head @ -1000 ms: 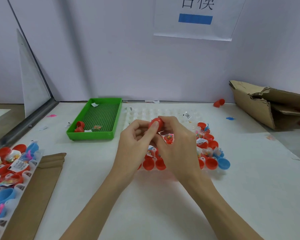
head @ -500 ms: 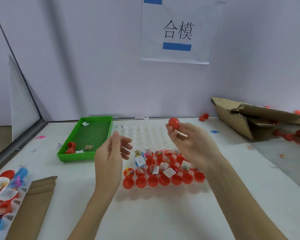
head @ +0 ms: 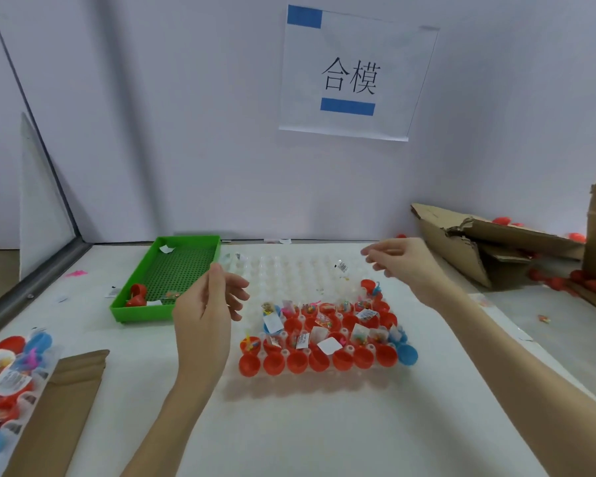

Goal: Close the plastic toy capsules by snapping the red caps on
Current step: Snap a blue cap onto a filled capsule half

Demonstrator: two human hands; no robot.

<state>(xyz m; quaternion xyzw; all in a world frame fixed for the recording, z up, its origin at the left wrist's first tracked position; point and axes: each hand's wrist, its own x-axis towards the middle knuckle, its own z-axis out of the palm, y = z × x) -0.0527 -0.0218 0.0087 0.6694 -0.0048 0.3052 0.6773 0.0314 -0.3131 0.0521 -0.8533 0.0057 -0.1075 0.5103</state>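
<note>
From the head camera I see my left hand point(head: 205, 315) raised over the table point(head: 289, 425), fingers loosely spread, holding nothing. My right hand point(head: 405, 266) hangs further off and to the right, fingers relaxed and slightly curled, also holding nothing. Between and below them sits the clear tray point(head: 289, 270); its near rows hold the red capsule halves point(head: 319, 359) with small toys and paper slips in them, and a blue half point(head: 407, 354) sits at the near right corner. The far rows are bare. A green tray point(head: 186, 241) lies far left with two red caps point(head: 136, 296) inside. Torn cardboard point(head: 461, 242) lies far right, with red pieces around it
</note>
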